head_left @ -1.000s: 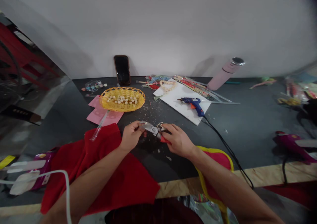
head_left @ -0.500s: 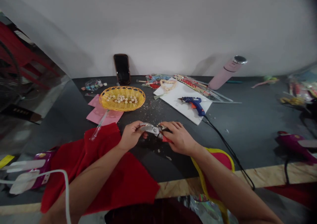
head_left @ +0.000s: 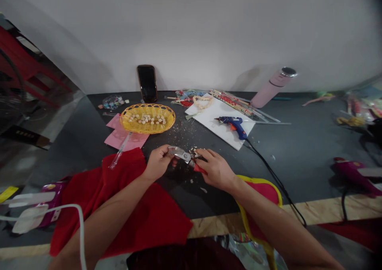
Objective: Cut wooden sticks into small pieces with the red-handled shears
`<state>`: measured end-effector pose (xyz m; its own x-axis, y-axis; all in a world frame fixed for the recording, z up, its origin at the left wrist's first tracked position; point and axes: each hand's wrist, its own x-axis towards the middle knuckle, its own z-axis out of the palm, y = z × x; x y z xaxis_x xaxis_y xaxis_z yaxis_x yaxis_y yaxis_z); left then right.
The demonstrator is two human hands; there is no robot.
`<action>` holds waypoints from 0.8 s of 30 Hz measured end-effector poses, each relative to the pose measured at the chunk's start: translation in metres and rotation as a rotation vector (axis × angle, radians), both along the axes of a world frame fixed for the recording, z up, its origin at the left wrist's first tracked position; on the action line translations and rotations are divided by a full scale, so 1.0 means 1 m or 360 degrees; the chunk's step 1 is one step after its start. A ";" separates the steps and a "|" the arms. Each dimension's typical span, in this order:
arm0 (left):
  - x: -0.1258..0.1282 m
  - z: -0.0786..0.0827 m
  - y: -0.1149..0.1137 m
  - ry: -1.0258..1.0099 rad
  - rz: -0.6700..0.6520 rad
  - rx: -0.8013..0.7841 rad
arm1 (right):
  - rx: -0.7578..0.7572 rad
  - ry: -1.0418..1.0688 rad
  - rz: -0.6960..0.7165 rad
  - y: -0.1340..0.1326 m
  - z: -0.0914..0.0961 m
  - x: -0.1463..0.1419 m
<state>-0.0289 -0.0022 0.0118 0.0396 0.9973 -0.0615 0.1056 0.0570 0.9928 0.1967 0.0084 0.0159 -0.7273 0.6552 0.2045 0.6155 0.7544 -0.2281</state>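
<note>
Both of my hands meet at the front middle of the table over a plier-like hand tool (head_left: 185, 156), with a curved silver part, a round pivot and a red part. My left hand (head_left: 158, 163) is closed around the silver end. On the other side, my right hand (head_left: 216, 168) grips the red part, its fingertips close to the pivot. Pale crumbs (head_left: 193, 148) lie just beyond the tool and its dark parts. Whether a small piece sits under the right fingertips is hidden. Behind the left hand, a yellow woven basket (head_left: 146, 130) holds several small whitish pieces (head_left: 148, 119).
Red cloth (head_left: 161, 218) lies under my left forearm. A blue glue gun (head_left: 234, 123) rests on a white board (head_left: 205, 121), its black cord running forward. At the back stand a phone (head_left: 147, 83) and a pink bottle (head_left: 270, 89). Pink sheets (head_left: 127, 140) lie under the basket.
My right fingers have drawn in and shifted slightly beside the pivot, and more pale crumbs show there. The left hand has barely moved and keeps its hold on the tool.
</note>
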 end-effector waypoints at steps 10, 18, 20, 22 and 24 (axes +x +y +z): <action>0.002 -0.002 0.000 0.0004 0.0051 0.0141 | -0.0013 0.0050 -0.0022 0.002 -0.004 -0.001; 0.002 0.000 0.001 0.0110 0.0150 0.0107 | -0.0029 -0.0034 -0.0010 0.005 0.000 -0.001; 0.002 0.000 0.001 0.0128 0.0142 0.0066 | -0.0033 -0.0083 -0.0004 0.005 0.004 -0.001; 0.003 0.002 0.000 0.0093 0.0124 0.0014 | -0.0043 -0.0118 0.0012 0.005 0.007 0.000; 0.005 0.004 0.000 0.0053 0.0109 -0.0016 | -0.0047 -0.0130 0.0032 0.005 0.009 0.000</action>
